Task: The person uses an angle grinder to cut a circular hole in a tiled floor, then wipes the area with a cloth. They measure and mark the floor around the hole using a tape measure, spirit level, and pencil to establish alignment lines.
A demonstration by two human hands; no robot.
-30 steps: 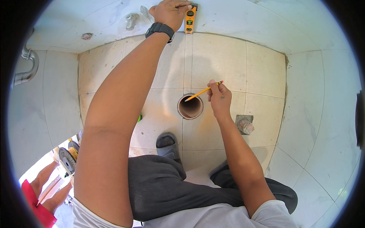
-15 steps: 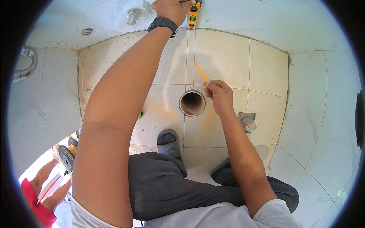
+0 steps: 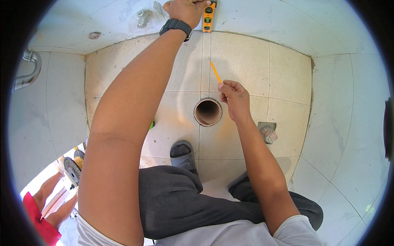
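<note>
An orange spirit level [image 3: 207, 19] with green vials stands upright against the pale wall, its lower end near the joint with the floor. At the top edge my left hand [image 3: 188, 11], a black watch on its wrist, holds the level near its upper part; the fingertips are partly cut off. My right hand [image 3: 234, 98] pinches a slim yellow pencil [image 3: 215, 71] between thumb and fingers. Its thin tip points away from me, over a line running along the floor tiles. Just left of this hand, a round pipe opening [image 3: 207, 112] is set in the floor.
A square floor cutout [image 3: 267, 132] with a crumpled plug lies right of the pipe. Clear plastic wrap [image 3: 143, 18] hangs on the far wall, and a chrome pipe [image 3: 30, 71] on the left one. At lower left, another person's legs [image 3: 49, 190] are beside a cord reel [image 3: 73, 170].
My right hand has shifted slightly away from me, and the pencil stands at a steeper angle. My left hand and the level stay in place.
</note>
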